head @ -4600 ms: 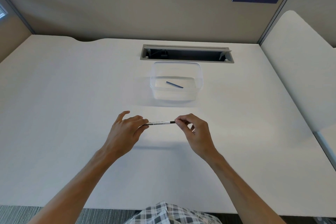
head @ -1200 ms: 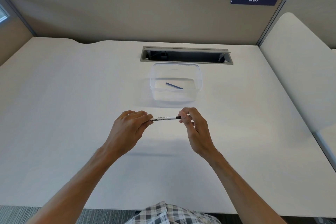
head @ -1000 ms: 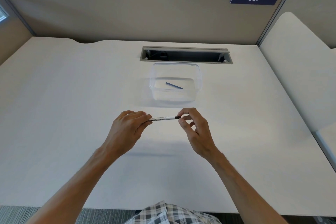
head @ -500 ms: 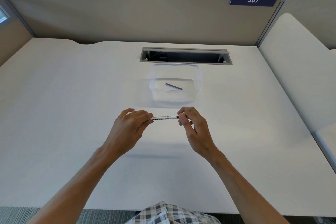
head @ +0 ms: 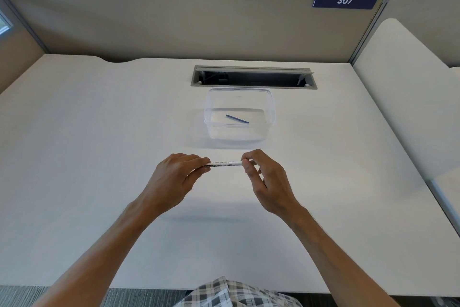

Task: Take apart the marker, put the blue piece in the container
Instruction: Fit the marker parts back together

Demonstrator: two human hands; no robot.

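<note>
Both forearms reach forward; the left hand [head: 174, 177] curls round the marker [head: 225, 164], the right hand [head: 265, 177] pinches its other end, each grip closed on it.

A person's two hands hold a whiteboard marker [head: 225, 164] level above a white table [head: 99, 157]. The left hand [head: 175, 179] curls around the marker's left end, while the right hand [head: 263, 179] pinches its right end between thumb and fingertips. Just beyond the hands, a clear plastic container [head: 240, 117] stands on the table with a thin blue piece [head: 237, 119] lying slanted on its bottom. Behind the container, a cable slot [head: 254, 77] opens in the tabletop. A beige partition [head: 174, 22] runs along the table's far edge, bearing a dark blue sign [head: 346, 0] numbered 307 at far right. Plaid fabric [head: 236, 294] shows at the near edge.
</note>
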